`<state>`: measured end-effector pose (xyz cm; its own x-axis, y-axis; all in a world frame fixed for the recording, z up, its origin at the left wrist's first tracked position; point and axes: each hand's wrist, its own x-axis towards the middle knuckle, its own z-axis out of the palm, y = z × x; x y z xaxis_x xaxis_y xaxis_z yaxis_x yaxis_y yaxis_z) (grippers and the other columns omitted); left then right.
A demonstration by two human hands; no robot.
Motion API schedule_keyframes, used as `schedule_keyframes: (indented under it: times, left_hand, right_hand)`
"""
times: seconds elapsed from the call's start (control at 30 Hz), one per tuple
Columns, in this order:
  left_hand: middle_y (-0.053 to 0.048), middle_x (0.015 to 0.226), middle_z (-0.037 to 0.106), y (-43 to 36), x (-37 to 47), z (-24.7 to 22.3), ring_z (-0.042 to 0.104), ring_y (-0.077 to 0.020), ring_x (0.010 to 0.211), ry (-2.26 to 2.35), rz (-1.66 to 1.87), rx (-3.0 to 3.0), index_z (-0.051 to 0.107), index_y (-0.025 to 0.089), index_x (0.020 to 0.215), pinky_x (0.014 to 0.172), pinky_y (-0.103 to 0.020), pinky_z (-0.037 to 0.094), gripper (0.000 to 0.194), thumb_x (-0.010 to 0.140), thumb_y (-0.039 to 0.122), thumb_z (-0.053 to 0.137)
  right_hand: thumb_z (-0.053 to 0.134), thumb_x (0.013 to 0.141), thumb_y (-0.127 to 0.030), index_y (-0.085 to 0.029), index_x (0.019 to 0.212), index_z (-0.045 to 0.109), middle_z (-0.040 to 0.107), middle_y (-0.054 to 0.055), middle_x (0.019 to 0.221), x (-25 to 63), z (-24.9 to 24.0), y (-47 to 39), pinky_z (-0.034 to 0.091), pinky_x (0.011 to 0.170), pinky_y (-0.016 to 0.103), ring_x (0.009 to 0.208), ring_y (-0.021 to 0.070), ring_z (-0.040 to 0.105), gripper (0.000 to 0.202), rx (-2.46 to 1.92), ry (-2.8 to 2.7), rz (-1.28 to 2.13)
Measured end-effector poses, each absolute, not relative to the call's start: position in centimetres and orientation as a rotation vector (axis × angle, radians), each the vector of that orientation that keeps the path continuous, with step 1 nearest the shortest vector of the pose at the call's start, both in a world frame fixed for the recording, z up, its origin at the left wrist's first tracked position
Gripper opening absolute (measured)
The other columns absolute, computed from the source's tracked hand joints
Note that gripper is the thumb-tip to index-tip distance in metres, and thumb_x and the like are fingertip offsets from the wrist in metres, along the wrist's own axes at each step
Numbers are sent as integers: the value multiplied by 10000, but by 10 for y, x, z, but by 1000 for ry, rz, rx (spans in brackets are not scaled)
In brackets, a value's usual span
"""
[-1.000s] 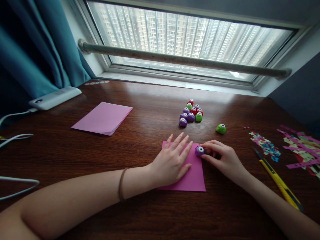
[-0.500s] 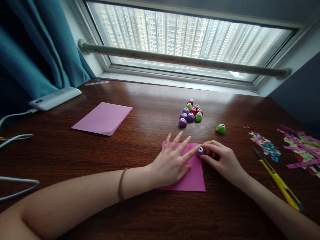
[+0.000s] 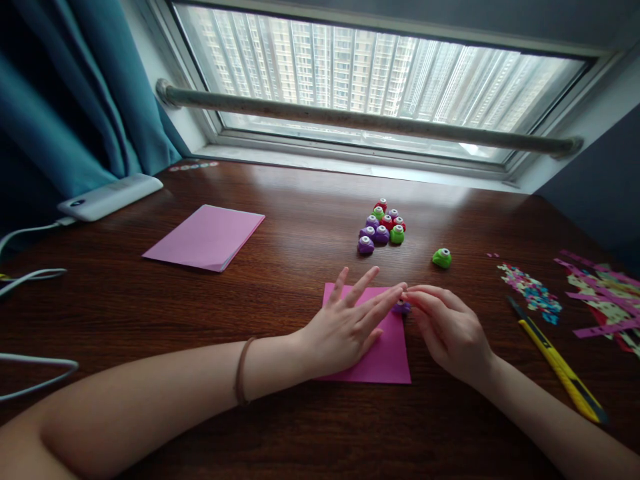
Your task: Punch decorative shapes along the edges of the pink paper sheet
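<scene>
My left hand point(image 3: 345, 330) lies over a bright pink sheet of paper point(image 3: 387, 363), fingers outstretched. Its index and middle fingertips reach to the sheet's right edge, above a small purple craft punch point(image 3: 401, 307). At the same edge, my right hand point(image 3: 450, 327) is closed in a pinch, its fingertips meeting the left fingertips just over the punch. Whatever the pinch holds is hidden. The punch sits on the paper's right edge, partly covered by fingers. A green craft punch point(image 3: 442, 258) stands by itself beyond my right hand.
Several purple, red and green punches point(image 3: 381, 233) cluster behind the paper. Pink sheets point(image 3: 205, 237) lie left. On the right are tiny paper cutouts point(image 3: 533, 293), punched strips point(image 3: 600, 293) and a yellow utility knife point(image 3: 563, 367), blade out. A white device point(image 3: 113, 197) with cables lies far left.
My right fingers have moved from the punch's side to above it, meeting the left fingertips. My left index and middle fingers have drawn together and now cover the punch's top.
</scene>
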<state>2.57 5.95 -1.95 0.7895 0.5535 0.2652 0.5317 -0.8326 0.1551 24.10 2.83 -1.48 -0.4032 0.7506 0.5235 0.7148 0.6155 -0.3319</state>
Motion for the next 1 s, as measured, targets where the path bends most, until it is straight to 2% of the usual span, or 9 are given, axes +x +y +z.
schedule_keyframes:
  times: [0.13,0.3,0.47,0.67,0.8,0.9,1.0]
  left_hand:
    - [-17,1397,373,60,26,-21,-43,-213,1374,867,420,2880,84,168,1418,1081,-550,-41,532,946,252,313]
    - [-30,1441,283,62,27,-23,-52,-240,1370,789,379,2915,62,153,1418,1067,-574,-50,529,945,190,295]
    - [-28,1435,298,64,27,-22,-74,-238,1366,718,320,2898,37,140,1417,1059,-585,-63,532,937,150,266]
    - [-54,1443,270,66,27,-20,-2,-198,1374,653,332,2920,87,127,1414,1077,-544,-76,536,909,112,265]
    - [-71,1434,291,67,27,-19,53,-154,1373,615,372,2956,76,91,1407,1087,-495,-109,542,899,86,266]
    - [-70,1450,247,67,28,-18,91,-150,1370,569,368,2962,77,65,1402,1081,-463,-151,542,896,87,272]
    - [-75,1442,271,67,28,-16,137,-156,1363,563,367,2959,117,64,1397,1087,-456,-142,528,893,82,270]
  right_hand:
    - [447,840,-65,-153,1109,460,578,92,1021,240,-12,30,464,819,318,944,170,540,284,-1143,-2199,66]
    - [435,857,-83,-147,1092,455,607,75,961,237,-4,30,445,741,304,846,161,564,245,-1111,-2263,-36]
    - [439,851,-68,-130,1067,478,610,63,880,236,-3,31,412,699,296,786,158,558,228,-1116,-2317,-70]
    - [428,869,-97,-123,894,518,557,51,735,236,-2,33,369,646,287,667,146,487,97,-1156,-2370,-56]
    - [394,870,-85,-115,840,515,520,42,675,234,0,31,333,611,285,604,139,440,128,-1155,-2414,-99]
    - [381,867,-81,-117,834,513,501,33,650,233,2,30,315,603,290,583,142,417,140,-1150,-2446,-114]
    - [383,856,-72,-117,836,516,492,30,640,232,2,29,309,602,294,584,149,406,142,-1147,-2456,-134]
